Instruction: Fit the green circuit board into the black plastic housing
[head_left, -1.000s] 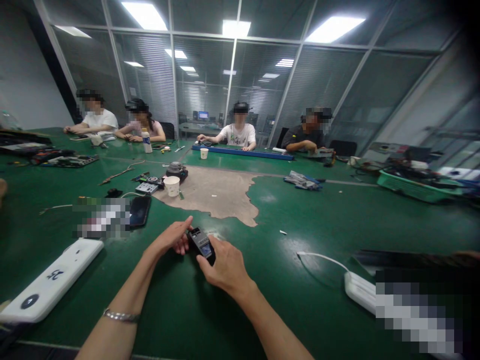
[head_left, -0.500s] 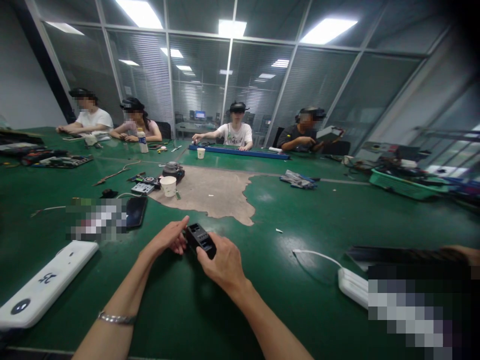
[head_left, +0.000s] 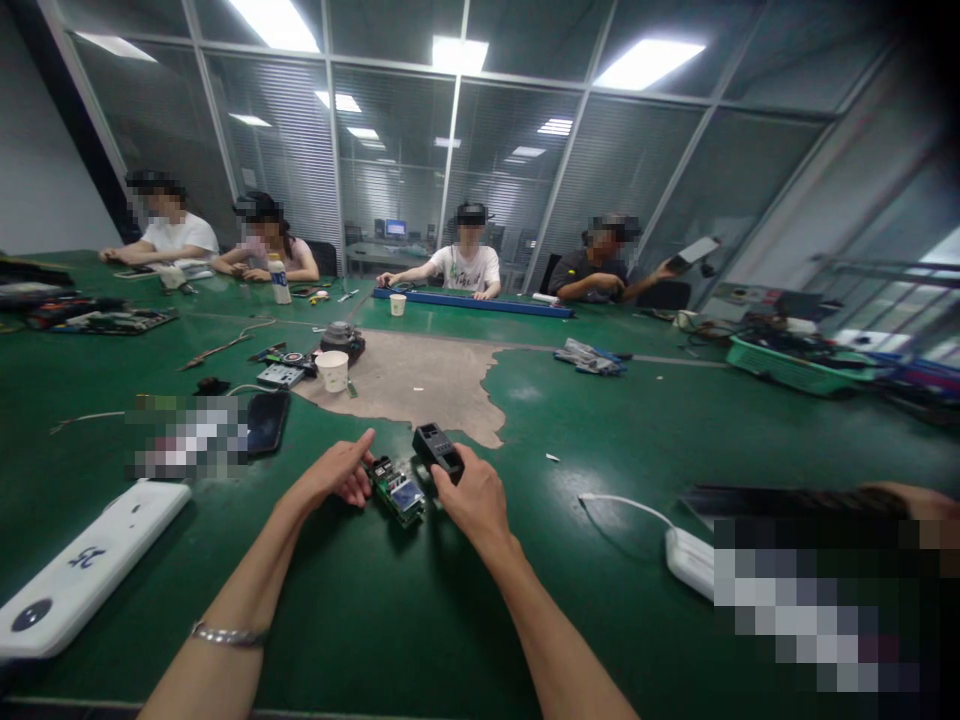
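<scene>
In my right hand (head_left: 474, 488) is a black plastic housing (head_left: 437, 449) with rectangular cut-outs, held between the thumb and fingers and raised slightly above the table. Below and left of it, a green circuit board (head_left: 397, 492) with a small screen lies tilted. My left hand (head_left: 343, 472) is beside the board's left edge, its thumb stretched up and apart from the loosely bent fingers. Whether those fingertips touch the board is hard to see.
A white power bank (head_left: 97, 565) lies at the left, near a dark phone (head_left: 268, 422). Ahead are a paper cup (head_left: 333, 371), electronic parts and grey gloves (head_left: 590, 357). A green basket (head_left: 802, 365) stands at the right. Several people sit across the table.
My right hand has lifted the black housing up and to the right, off the circuit board, which now shows. My left hand has hardly moved.
</scene>
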